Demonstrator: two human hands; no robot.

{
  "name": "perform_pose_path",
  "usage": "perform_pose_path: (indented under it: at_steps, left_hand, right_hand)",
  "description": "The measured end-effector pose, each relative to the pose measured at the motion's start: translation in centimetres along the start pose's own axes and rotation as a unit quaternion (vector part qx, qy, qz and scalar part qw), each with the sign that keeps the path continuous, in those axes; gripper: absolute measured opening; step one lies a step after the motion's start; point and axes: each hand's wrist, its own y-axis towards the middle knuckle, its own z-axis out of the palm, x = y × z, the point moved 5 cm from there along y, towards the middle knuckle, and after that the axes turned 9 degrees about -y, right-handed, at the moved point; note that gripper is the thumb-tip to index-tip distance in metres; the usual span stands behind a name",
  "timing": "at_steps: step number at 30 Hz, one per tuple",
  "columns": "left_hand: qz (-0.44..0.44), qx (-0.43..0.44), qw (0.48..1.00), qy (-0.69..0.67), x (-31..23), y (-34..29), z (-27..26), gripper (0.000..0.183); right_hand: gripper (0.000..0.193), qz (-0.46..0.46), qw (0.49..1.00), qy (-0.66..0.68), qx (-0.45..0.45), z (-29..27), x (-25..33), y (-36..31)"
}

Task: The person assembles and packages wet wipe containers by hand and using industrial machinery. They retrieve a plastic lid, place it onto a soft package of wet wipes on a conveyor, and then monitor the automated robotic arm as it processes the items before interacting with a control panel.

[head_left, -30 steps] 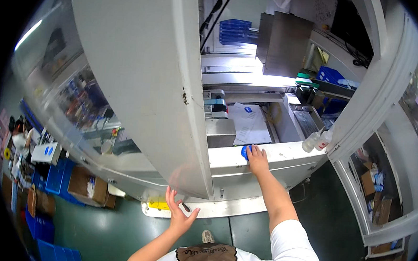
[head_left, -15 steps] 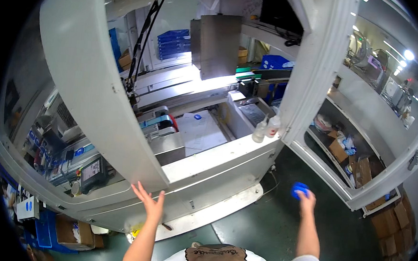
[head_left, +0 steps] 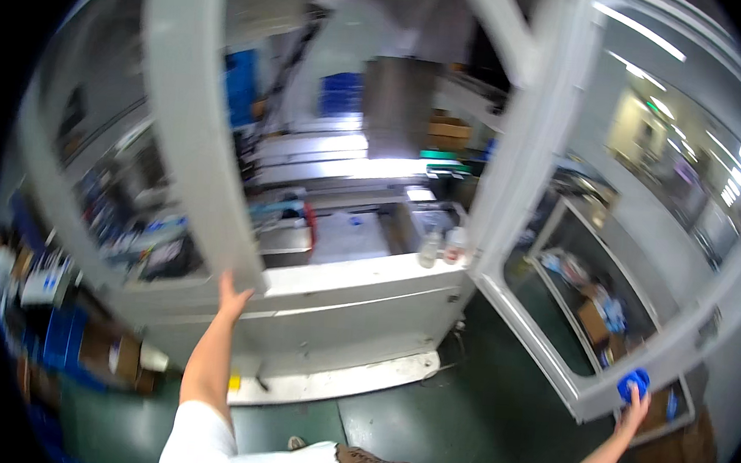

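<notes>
My right hand (head_left: 636, 409) is stretched out to the far right, its fingers closed round the lower edge of a round, bright blue piece (head_left: 633, 385); motion blur hides its exact kind. That hand is in front of the lower corner of an open white-framed door (head_left: 542, 344). On the left, my left hand (head_left: 232, 298) is raised with its thumb apart from the fingers and nothing visible in it. Its fingertips overlap the foot of the white machine post (head_left: 196, 136); I cannot tell whether they touch.
Two plastic bottles (head_left: 428, 249) stand on the machine's white sill (head_left: 351, 273). Behind the sill lies a pale panel (head_left: 349, 240) in the machine. A rack (head_left: 555, 272) with cardboard boxes is visible through the door. Blue bins (head_left: 63, 336) and cartons sit at lower left.
My right hand has swung outward to the right with the blue piece, from over the floor to the door. The view has shifted, and my left hand is higher and further left.
</notes>
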Motion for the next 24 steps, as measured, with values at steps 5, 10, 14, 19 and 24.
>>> perform_pose_path:
  at_steps: [5,10,14,19,24]
  left_hand:
    - [-0.013,0.023,0.99,0.137,-1.8,-2.5,-2.1,0.078]
    - [-0.017,0.164,0.97,0.177,1.5,-10.2,-2.9,0.068]
    - [-0.123,0.273,0.928,0.221,12.2,-20.6,-7.3,0.064]
    - [-0.199,0.457,0.787,0.364,24.5,-39.7,-17.0,0.068]
    - [-0.346,0.489,0.728,0.334,31.9,-58.5,-29.9,0.063]
  right_hand:
    - [0.039,0.042,0.997,-0.004,-0.061,3.1,5.8,-7.2]
    - [0.051,-0.029,0.993,-0.06,-0.1,2.7,7.4,-15.5]
    - [0.045,-0.072,0.996,-0.047,-0.022,7.1,9.2,-22.9]
    - [0.025,-0.218,0.968,-0.123,-0.002,15.8,14.3,-33.1]
    - [0.029,-0.321,0.909,-0.265,0.0,26.6,14.7,-38.7]
